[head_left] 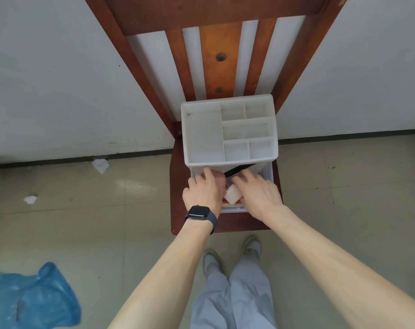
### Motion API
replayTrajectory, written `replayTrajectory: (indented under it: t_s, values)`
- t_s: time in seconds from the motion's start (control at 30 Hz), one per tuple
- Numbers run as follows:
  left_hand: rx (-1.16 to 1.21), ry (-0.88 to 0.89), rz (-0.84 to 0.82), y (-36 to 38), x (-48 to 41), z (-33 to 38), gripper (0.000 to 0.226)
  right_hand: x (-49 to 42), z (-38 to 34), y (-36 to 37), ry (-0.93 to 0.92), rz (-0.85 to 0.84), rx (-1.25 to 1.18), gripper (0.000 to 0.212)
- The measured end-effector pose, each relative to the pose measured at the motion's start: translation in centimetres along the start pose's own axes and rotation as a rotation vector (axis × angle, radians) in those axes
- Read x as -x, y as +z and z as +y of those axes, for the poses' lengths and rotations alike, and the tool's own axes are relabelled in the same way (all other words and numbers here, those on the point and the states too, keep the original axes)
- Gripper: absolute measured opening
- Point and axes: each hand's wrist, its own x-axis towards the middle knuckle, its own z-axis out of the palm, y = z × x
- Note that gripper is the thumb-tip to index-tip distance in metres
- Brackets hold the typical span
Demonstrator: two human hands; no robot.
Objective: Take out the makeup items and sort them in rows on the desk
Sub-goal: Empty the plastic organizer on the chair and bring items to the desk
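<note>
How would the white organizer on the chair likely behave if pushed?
Probably light: the organizer has empty-looking top compartments, so it may slide on the chair seat. With its drawer pulled out, left hand and right hand inside, it might tip forward.

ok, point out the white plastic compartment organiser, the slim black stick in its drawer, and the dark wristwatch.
white plastic compartment organiser [202, 136]: head view, floor of large compartment
slim black stick [238, 169]: head view, middle of shaft
dark wristwatch [198, 212]: head view, screen

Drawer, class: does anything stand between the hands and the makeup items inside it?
Nothing visible does. The left hand and right hand are inside the open drawer, a white container between them. The organizer's top tray overhangs only the drawer's rear, above a black stick.
</note>
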Motion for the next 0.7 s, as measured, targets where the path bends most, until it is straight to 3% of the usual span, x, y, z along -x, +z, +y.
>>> replayTrajectory:
  t_s: [0.13, 0.27, 0.43, 0.6, 0.7]
  values:
    - [0.011, -0.015, 0.009, 0.0, -0.1, 0.0, 0.057, -0.1, 0.3, -0.7, -0.052, -0.015, 0.089, 0.044]
    - [0.114, -0.050, -0.001, -0.6, 0.0, 0.1, 0.068, 0.2, 0.7, -1.2, -0.089, -0.015, 0.114, 0.054]
    - [0.199, -0.062, -0.045, -1.5, -0.1, 0.3, 0.055, 0.6, 1.3, -1.7, -0.101, -0.015, 0.085, 0.055]
    - [0.333, -0.089, -0.045, -3.4, 0.5, -0.5, 0.047, 2.1, 1.8, -4.0, -0.119, 0.035, -0.010, 0.030]
    - [0.420, -0.098, -0.034, -5.7, 1.4, -1.5, 0.045, 4.0, 1.9, -6.3, -0.042, 0.084, -0.200, 0.023]
